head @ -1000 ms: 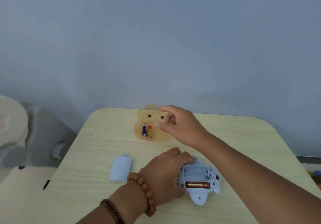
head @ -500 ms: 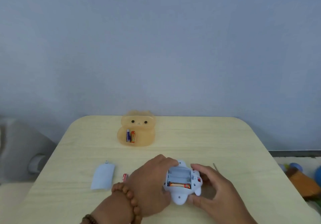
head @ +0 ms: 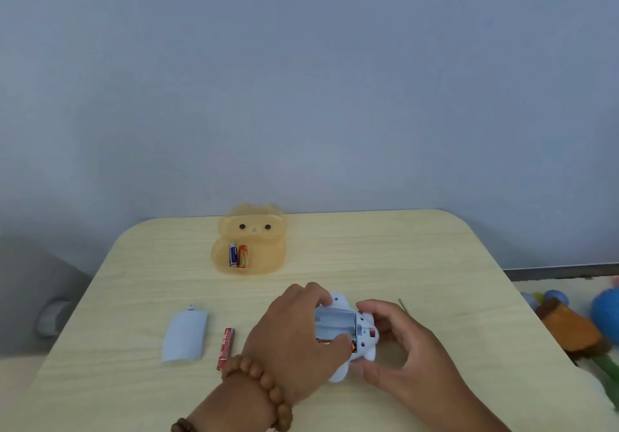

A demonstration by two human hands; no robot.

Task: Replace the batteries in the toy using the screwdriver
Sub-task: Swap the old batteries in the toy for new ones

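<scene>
Both hands held the toy (head: 363, 334), which lay underside up near the front of the tabletop (head: 368, 250) with its battery bay open. The left hand (head: 294, 334) had its fingers (head: 330, 344) curled over the bay's near edge, the thumb pressing on the one battery still seated there; the right hand (head: 402, 341) wrapped loosely round the toy's right end, steadying it. The step in hand looked like prying out that last old cell. The next move likely called for lifting it clear, then fetching fresh batteries (head: 238, 255) from the orange bear-faced tray (head: 264, 257) at the far side. The removed cover (head: 185, 336) and a red battery (head: 226, 348) lay to the left (the thin rod (head: 403, 306) beyond the right hand may have been the screwdriver; too small to tell). A second before, the right hand was reaching into the tray; half a second before, it had returned to the toy, and the thumb had not yet covered the battery.
</scene>
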